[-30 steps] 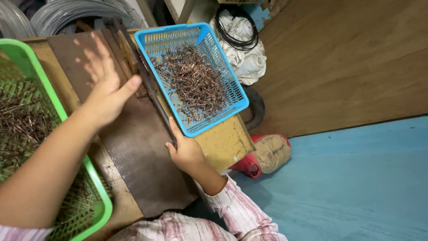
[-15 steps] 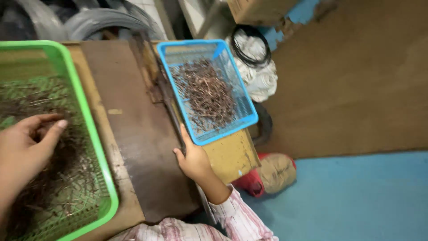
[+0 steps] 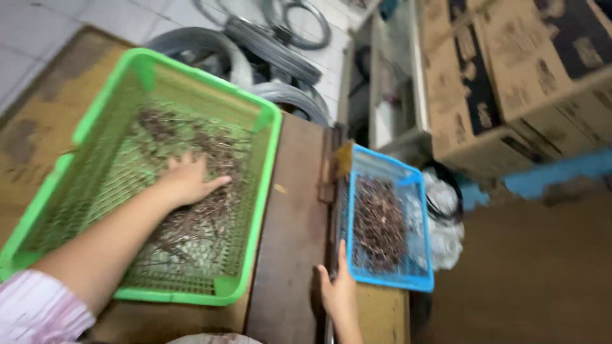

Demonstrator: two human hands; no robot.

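Observation:
My left hand [image 3: 188, 179] lies palm down, fingers apart, on a pile of thin brown metal pieces [image 3: 191, 226] inside a large green mesh basket [image 3: 266, 165] at the left. My right hand [image 3: 338, 290] rests at the near left corner of a smaller blue mesh basket [image 3: 422, 280]. One finger points up along its rim, and the hand grips nothing that I can see. The blue basket holds a heap of similar brown pieces [image 3: 379, 223]. Both baskets sit on a wooden bench, with a dark brown board [image 3: 293, 223] between them.
Coils of grey wire [image 3: 274, 57] lie behind the green basket. Stacked cardboard boxes [image 3: 510, 76] stand at the upper right. A white bag [image 3: 446, 220] sits just right of the blue basket, above a brown floor [image 3: 529, 274].
My left hand left the dark board and went into the green basket, onto the pile. The view swung left and up. My right hand stayed by the blue basket's near corner.

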